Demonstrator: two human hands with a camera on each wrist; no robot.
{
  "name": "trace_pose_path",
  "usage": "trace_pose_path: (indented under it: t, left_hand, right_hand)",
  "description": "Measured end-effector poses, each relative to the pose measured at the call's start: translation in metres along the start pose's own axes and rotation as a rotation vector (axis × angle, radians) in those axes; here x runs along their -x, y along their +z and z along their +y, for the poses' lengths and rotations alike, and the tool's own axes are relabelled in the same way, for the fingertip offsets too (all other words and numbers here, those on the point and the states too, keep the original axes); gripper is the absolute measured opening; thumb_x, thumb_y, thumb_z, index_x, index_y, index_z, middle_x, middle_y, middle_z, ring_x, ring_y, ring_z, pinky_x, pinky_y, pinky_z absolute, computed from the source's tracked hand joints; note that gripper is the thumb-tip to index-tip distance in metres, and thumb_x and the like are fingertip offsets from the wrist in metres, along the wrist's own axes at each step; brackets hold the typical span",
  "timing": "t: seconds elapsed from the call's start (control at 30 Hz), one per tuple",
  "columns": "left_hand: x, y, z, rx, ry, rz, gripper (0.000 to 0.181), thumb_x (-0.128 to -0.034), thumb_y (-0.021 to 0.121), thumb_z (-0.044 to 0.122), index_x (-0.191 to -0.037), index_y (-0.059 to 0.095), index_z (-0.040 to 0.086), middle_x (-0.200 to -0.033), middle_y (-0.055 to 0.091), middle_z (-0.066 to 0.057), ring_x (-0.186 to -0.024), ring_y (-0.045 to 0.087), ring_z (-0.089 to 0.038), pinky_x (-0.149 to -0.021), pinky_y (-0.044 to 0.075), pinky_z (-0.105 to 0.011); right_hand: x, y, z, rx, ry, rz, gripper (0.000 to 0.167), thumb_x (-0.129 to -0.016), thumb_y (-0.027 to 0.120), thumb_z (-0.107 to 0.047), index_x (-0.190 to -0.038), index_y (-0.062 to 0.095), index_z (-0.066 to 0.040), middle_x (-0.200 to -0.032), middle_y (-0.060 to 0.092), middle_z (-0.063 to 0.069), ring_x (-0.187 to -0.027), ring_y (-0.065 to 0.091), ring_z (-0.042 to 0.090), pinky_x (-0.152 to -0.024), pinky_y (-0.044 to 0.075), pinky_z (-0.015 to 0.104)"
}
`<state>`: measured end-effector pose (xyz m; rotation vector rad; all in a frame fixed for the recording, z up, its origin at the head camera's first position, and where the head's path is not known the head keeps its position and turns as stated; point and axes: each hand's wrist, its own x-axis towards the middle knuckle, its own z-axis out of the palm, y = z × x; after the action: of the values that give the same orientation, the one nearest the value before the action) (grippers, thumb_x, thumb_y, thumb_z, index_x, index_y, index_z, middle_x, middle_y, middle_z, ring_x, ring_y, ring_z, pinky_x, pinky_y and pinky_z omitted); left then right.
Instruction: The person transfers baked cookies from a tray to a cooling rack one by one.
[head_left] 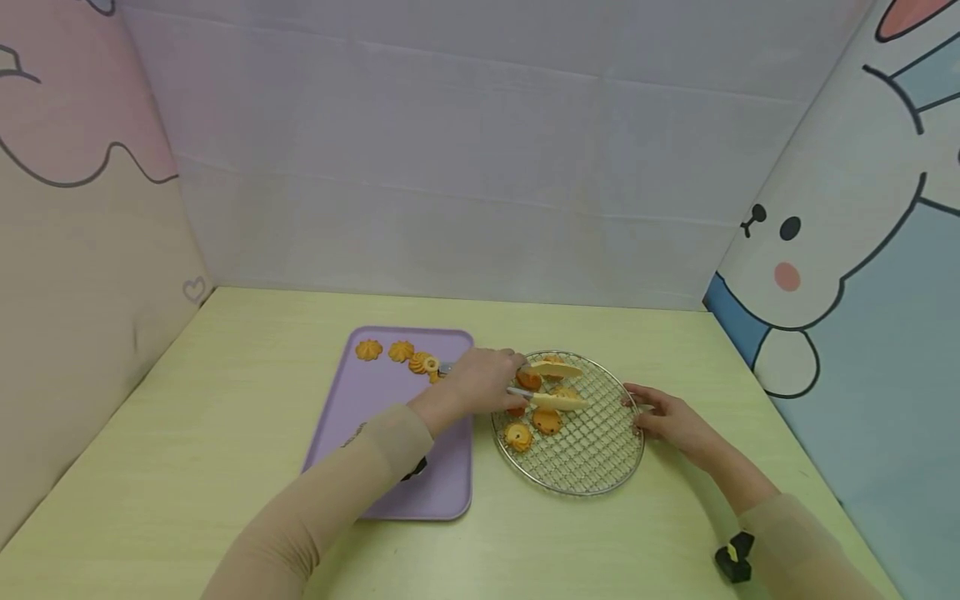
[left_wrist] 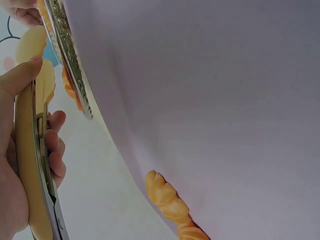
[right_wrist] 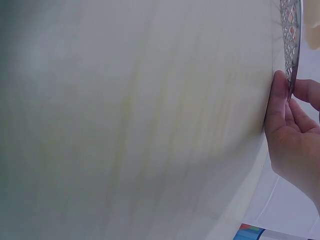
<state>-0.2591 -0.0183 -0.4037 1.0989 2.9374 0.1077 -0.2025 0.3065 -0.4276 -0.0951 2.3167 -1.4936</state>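
Observation:
My left hand [head_left: 483, 381] grips a pair of tongs [left_wrist: 31, 165] with cream-coloured tips [head_left: 558, 402], which spread apart over a round wire rack [head_left: 592, 454]. Several small baked pastries, among them a round one [head_left: 547, 421] and a swirled one [head_left: 518, 437], lie on the rack's left half. Whether the tongs touch a pastry I cannot tell. At the rack's right rim my right hand [head_left: 671, 423] pinches the edge between thumb and fingers, seen also in the right wrist view [right_wrist: 295, 125]. More pastries [head_left: 401, 351] sit along the far end of a purple tray [head_left: 450, 500].
The purple tray lies left of the rack on a pale wooden table [head_left: 225, 417]. A white wall [head_left: 465, 167] closes off the back, and printed panels stand at both sides. A black strap piece [head_left: 735, 557] hangs by the right sleeve.

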Motion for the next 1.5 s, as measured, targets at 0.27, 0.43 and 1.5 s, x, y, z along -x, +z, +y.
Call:
trace_pose_path:
  t: [0.27, 0.43, 1.5]
  left_hand:
    - [0.006, -0.015, -0.001, 0.045, -0.026, -0.015, 0.071, -0.0826, 0.062, 0.058, -0.135, 0.049, 0.012, -0.123, 0.061, -0.002, -0.093, 0.063, -0.018, -0.077, 0.052, -0.034]
    - [0.011, -0.024, -0.005, 0.083, -0.045, -0.005, 0.071, -0.0824, 0.063, 0.057, -0.135, 0.050, 0.011, -0.124, 0.060, -0.003, -0.097, 0.063, -0.020, -0.076, 0.052, -0.036]
    - [0.063, -0.055, -0.052, 0.248, -0.177, 0.184, 0.065, -0.0794, 0.064, 0.059, -0.127, 0.050, 0.017, -0.100, 0.065, 0.005, -0.082, 0.063, -0.010, -0.066, 0.049, -0.030]
  right_hand:
    - [0.000, 0.000, 0.000, 0.016, -0.004, 0.003, 0.062, -0.093, 0.053, -0.006, -0.147, 0.023, 0.002, -0.143, 0.033, 0.030, -0.093, 0.056, 0.006, -0.078, 0.049, 0.022]
    - [0.000, 0.000, -0.001, 0.021, 0.007, 0.003, 0.061, -0.094, 0.052, -0.006, -0.147, 0.024, 0.001, -0.142, 0.034, 0.029, -0.091, 0.056, 0.006, -0.076, 0.049, 0.023]
    - [0.000, 0.002, -0.002, 0.037, 0.021, 0.013, 0.060, -0.095, 0.052, -0.007, -0.148, 0.025, 0.000, -0.143, 0.034, 0.028, -0.092, 0.056, 0.008, -0.077, 0.049, 0.023]
